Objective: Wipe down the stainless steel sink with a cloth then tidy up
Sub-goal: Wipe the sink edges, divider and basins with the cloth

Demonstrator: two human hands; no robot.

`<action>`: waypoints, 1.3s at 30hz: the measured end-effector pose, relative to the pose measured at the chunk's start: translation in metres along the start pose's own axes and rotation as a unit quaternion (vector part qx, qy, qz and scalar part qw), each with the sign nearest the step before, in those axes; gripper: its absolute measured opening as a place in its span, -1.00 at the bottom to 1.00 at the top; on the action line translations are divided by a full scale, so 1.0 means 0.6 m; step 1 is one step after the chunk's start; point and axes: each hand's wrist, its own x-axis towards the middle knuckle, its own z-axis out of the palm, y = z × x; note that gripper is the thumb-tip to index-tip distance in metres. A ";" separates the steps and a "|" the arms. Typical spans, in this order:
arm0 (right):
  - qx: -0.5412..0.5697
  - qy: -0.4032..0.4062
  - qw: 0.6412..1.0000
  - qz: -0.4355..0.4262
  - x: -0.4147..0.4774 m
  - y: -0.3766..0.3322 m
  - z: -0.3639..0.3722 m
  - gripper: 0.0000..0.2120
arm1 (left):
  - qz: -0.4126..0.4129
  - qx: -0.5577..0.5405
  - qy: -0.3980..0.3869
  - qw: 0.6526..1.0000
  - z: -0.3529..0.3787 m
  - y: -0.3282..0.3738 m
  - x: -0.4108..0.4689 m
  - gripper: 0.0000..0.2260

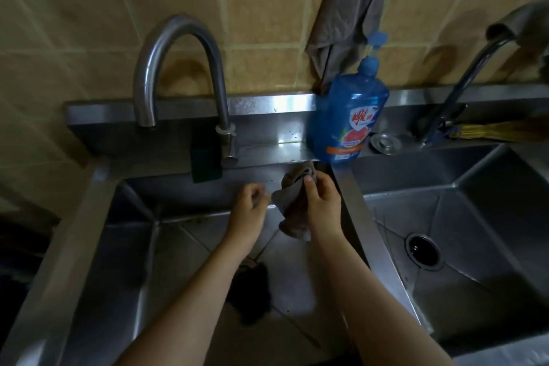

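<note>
At the back of the sink [74, 232], left basin, by the divider [365, 217], the cloth [292, 211] is gripped by the right hand [322, 202], fingers [309, 187] curled round it, left hand [249, 208] loosely curled, empty, just beside; wiping judged under way, next strokes best taken leftward, room being limited by bottle [347, 116] above and divider.

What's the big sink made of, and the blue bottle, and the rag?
The sink looks like bare steel: grey, with shiny glints. The blue bottle seems plastic: see-through, with a printed label. The rag in the right hand looks like soft fabric, since it bunches and droops.
</note>
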 end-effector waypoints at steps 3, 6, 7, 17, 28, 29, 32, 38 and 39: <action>-0.011 0.011 1.000 -0.005 0.047 0.017 0.015 -0.85 | -0.025 -0.018 -0.003 1.000 0.007 -0.019 0.034 -0.85; -0.017 0.013 1.000 0.005 0.090 0.031 0.028 -0.84 | -0.043 -0.038 0.007 0.998 0.012 -0.035 0.067 -0.90; -0.023 0.009 1.000 0.007 0.104 0.035 0.034 -0.82 | -0.049 -0.043 0.012 0.998 0.016 -0.040 0.078 -0.91; -0.305 -0.004 0.914 -0.268 0.243 0.098 0.144 -0.80 | -0.041 -0.058 0.056 0.996 0.063 -0.112 0.181 -0.83; -0.410 -0.211 0.808 -0.367 0.269 0.148 0.165 -0.57 | -0.091 -0.083 0.088 0.988 0.086 -0.162 0.192 -0.83; -0.411 -0.204 0.804 -0.380 0.271 0.151 0.164 -0.56 | -0.096 -0.082 0.089 0.988 0.089 -0.163 0.192 -0.83; -0.404 -0.207 0.804 -0.385 0.278 0.151 0.172 -0.63 | -0.096 -0.094 0.093 0.987 0.093 -0.163 0.197 -0.80; -0.459 -0.156 0.766 -0.421 0.297 0.147 0.194 -0.74 | -0.087 -0.083 0.137 0.983 0.089 -0.160 0.224 -0.74; -0.472 -0.146 0.762 -0.419 0.300 0.147 0.192 -0.74 | -0.088 -0.079 0.139 0.983 0.091 -0.157 0.229 -0.70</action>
